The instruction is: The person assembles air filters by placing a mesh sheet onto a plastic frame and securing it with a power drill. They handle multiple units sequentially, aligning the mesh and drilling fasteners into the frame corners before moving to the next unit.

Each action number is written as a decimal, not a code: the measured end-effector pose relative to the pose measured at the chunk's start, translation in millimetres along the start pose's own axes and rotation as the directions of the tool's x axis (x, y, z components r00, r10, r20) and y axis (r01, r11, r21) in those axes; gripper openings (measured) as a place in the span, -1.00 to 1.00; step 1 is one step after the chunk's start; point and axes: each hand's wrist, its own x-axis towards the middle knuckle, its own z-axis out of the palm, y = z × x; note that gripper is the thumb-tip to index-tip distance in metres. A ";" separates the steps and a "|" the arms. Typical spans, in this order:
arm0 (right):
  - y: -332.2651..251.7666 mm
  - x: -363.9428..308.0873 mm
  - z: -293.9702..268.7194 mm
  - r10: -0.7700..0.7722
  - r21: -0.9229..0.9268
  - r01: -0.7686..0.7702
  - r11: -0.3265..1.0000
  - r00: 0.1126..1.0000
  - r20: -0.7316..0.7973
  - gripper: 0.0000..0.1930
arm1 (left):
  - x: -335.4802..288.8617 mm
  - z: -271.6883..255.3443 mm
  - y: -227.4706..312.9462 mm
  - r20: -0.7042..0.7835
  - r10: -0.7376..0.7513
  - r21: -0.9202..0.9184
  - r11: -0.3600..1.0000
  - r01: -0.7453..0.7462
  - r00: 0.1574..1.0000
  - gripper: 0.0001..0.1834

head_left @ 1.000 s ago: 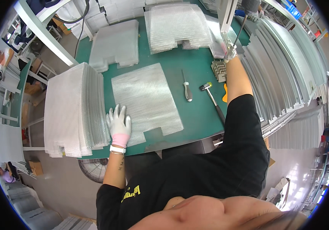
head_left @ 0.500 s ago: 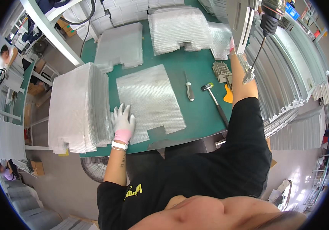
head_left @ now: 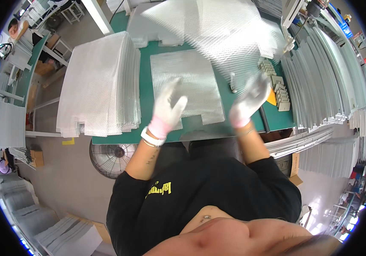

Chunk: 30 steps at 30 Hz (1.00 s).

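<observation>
My right hand, in a white and pink glove, is smeared by motion. Its fingers close on the near corner of a silvery mesh sheet, which hangs tilted above the back of the table. My left hand, gloved alike, is over a flat mesh sheet with a notched near edge. Thumb and fingers stand apart on that hand, and nothing is in it. Left of this sheet stands a thick stack of mesh sheets. The raised sheet partly covers the stacks behind it.
Right of my right hand are a hammer handle, an orange piece and several metal brackets. A screwdriver lies partly hidden. An electric driver hangs at upper right, beside racked metal panels. A fan stands below the green table.
My right hand has come back from the far right, bringing a mesh sheet up over the table. My left hand has lifted off the flat sheet's left edge and moved right. The view has shifted.
</observation>
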 end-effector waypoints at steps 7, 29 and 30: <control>-67.7 -44.7 -16.5 0.078 -0.470 0.134 0.873 0.911 0.405 -0.10 | -36.8 -2.8 22.4 -0.122 -0.378 -0.561 0.789 0.250 0.918 -0.41; -12.1 -33.6 -29.5 0.797 -0.844 -0.188 0.503 0.478 0.368 -0.21 | -47.2 -9.9 -43.3 0.071 -0.302 0.635 0.749 0.190 0.951 -0.20; -10.2 -34.5 -30.6 0.789 -0.843 -0.165 0.512 0.477 0.386 -0.22 | -47.8 -9.5 -44.5 0.069 -0.295 0.643 0.743 0.184 0.953 -0.21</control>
